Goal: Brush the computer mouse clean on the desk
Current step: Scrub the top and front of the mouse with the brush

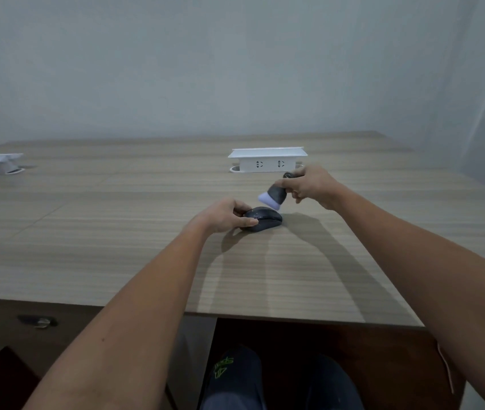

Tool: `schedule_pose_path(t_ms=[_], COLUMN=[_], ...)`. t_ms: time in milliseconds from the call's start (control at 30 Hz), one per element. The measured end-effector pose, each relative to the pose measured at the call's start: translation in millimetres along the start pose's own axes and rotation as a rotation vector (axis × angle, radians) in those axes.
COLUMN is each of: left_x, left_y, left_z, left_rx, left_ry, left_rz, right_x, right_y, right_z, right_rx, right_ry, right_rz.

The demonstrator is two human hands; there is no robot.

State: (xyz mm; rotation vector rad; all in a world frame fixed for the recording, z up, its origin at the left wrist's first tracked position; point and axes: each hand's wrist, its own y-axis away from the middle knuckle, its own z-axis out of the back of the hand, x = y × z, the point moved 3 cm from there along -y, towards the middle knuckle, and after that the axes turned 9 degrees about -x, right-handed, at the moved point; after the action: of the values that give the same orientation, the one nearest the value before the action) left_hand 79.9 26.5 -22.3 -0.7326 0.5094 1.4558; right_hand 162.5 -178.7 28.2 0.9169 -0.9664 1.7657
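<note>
The dark mouse [262, 221] sits mid-tabletop, left hand [223, 216] pinching its near end while the right hand [309, 184], wrapped around the brush [274, 196], hovers at its 1 o'clock. Best to keep that pinch firm and sweep lightly outward. Wood-grain tabletop [117, 232], white socket box [267, 159] at 12, bare pale wall [205, 69] behind.

Left hand [226, 215] grips the dark computer mouse [263, 218] at its left end, thumb on the near side, fingers over the far side; mouse rests on the wood-grain desk [117, 232]. Right hand [309, 184] holds a brush [275, 195] by its dark handle, pale bristles tilted down-left, just above the mouse's right end; contact unclear. White socket box [267, 160] stands just beyond the right hand.
</note>
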Motion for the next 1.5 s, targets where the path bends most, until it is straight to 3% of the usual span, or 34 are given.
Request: schedule_pose_path(t_ms=[167, 300, 467, 600, 667, 767, 933, 1067, 1233, 1367, 1500], left_x=[-1.8, 2.0, 2.9, 4.3, 5.4, 6.9, 7.8, 7.9, 8.3, 9.9, 7.2], left_y=[1.1, 0.5, 0.2, -0.1, -1.1, -3.7, -3.2, -1.8, 0.1, -0.8, -0.3], left_z=[0.2, 0.7, 0.6, 1.0, 1.4, 1.9, 2.6, 3.3, 4.1, 3.8, 3.8], left_rx=[0.034, 0.049, 0.049, 0.027, 0.022, 0.012, -0.003, -0.010, -0.024, -0.028, -0.042], left_ry=[0.014, 0.023, 0.039, 0.030, 0.014, 0.007, 0.016, 0.063, 0.057, 0.052, 0.050], left_rz=[0.003, 0.015, 0.016, 0.034, 0.040, 0.034, 0.028, 0.030, 0.035, 0.045, 0.062], right_x=[-5.6, -1.5, -7.1, -5.4, -7.3, -6.1, 1.4, -2.1, -2.6, -4.2, -1.0], right_y=[-6.9, -3.7, -7.2, -5.6, -4.9, -10.8, -7.9, -11.5, -3.3, -5.2, 0.7], right_z=[-2.3, -5.4, -3.5, -4.7, -7.6, -6.0, -12.3, -10.4, -12.5, -7.8, -4.8], right_rx=[-0.060, -0.013, -0.058, -0.015, 0.020, -0.072, 0.005, -0.042, -0.010, -0.064, -0.063], right_ry=[0.328, 0.046, 0.260, -0.067, 0.003, 0.246, 0.054, 0.320, 0.074, 0.286, 0.133], right_rz=[0.027, -0.005, -0.010, -0.078, -0.109, -0.054, -0.076, -0.030, -0.034, -0.005, 0.023])
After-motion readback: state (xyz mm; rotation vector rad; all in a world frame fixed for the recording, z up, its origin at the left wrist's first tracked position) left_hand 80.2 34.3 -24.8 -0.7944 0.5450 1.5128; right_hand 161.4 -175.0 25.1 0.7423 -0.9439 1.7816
